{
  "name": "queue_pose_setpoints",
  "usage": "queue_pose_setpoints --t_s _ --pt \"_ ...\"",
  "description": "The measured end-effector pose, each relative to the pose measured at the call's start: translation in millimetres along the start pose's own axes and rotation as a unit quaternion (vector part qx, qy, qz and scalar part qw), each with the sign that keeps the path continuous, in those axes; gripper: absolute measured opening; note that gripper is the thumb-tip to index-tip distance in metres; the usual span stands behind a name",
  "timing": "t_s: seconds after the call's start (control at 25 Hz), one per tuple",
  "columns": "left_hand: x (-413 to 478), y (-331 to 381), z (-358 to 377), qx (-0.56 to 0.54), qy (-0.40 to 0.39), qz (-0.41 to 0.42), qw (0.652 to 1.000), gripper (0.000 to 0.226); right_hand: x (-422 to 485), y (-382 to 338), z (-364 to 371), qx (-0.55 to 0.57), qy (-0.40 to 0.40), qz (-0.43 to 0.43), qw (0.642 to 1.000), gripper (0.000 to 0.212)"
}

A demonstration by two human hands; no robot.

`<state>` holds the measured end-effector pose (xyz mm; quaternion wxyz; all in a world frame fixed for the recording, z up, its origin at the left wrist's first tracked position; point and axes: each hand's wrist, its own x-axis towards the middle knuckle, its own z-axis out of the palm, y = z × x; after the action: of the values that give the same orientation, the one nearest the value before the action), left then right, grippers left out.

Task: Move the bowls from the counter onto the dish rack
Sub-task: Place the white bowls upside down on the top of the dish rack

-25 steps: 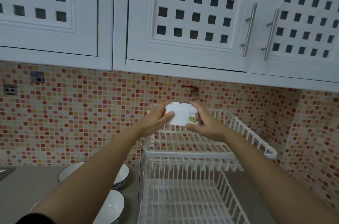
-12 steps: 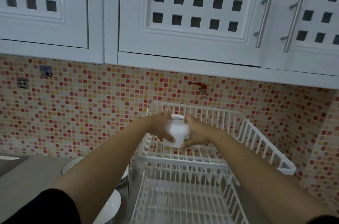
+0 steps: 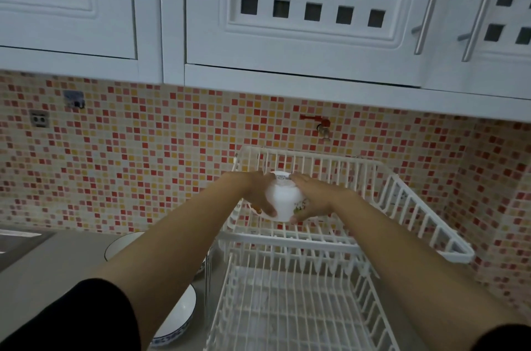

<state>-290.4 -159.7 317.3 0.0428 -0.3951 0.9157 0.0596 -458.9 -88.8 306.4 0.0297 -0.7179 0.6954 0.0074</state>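
Grey surface (image 3: 43, 273) runs along the near left, and on it sit two white bowls with dark rims: the near bowl (image 3: 179, 319) half hidden under the person's left forearm, the far bowl (image 3: 122, 245) just beyond it, both close beside the white wire dish rack (image 3: 301, 307). Those two are not yet moved. The rack's lower tier lies bare in front, and above it the upper tier (image 3: 402, 207) slopes up toward the mosaic tile wall (image 3: 143, 163). Over that upper tier, the small white bowl (image 3: 283, 199) is held upside down, foot ring up, a little printed pattern on its side; I cannot tell whether its rim already touches the wires. The left hand (image 3: 255, 195) and right hand (image 3: 313, 196) are each curled against an opposite side of it, thumbs low, fingers wrapped over the far side. It looks like glazed ceramic: stiff, smooth, likely slippery, and apt to chip if knocked on the wires, though light enough for one hand. Gripping the flanks as now, or the rim, seems safest. Further back, the raised rail of the rack and a red tap (image 3: 319, 120) on the wall stand behind, while the white cabinets (image 3: 287, 20) hang overhead, limiting any lift.
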Motion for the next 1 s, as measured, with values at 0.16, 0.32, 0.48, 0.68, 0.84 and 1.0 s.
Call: queue_pose_setpoints --t_s 0.16,0.32,0.48,0.68,0.84,1.0 --pt "-3.4 -3.4 -4.6 0.033 -0.018 -0.002 0.999 0.115 -3.5 -5.0 -10.9 -0.044 -0.017 0.011 0.999 0.119" --pt "-21.8 -21.0 -24.3 0.016 0.044 0.019 0.999 0.097 -12.4 -26.2 -34.9 -0.025 0.027 0.015 0.999 0.092" --pt "-57.7 -64.7 -46.4 0.007 0.132 0.002 0.991 0.066 -7.5 -86.6 -50.3 -0.036 0.150 -0.003 0.988 0.068" --pt "-115.5 -136.0 -44.0 -0.008 0.177 -0.074 0.981 0.060 22.3 -194.9 -49.8 -0.042 0.200 -0.045 0.978 0.068" --pt "-171.3 -207.9 -11.0 -0.026 0.156 -0.173 0.972 0.062 45.4 -286.1 -18.8 0.000 0.190 -0.089 0.978 0.064" --pt "-213.8 -267.6 45.7 -0.048 0.097 -0.243 0.964 0.057 64.9 -347.7 49.9 0.050 0.135 -0.099 0.985 0.065"
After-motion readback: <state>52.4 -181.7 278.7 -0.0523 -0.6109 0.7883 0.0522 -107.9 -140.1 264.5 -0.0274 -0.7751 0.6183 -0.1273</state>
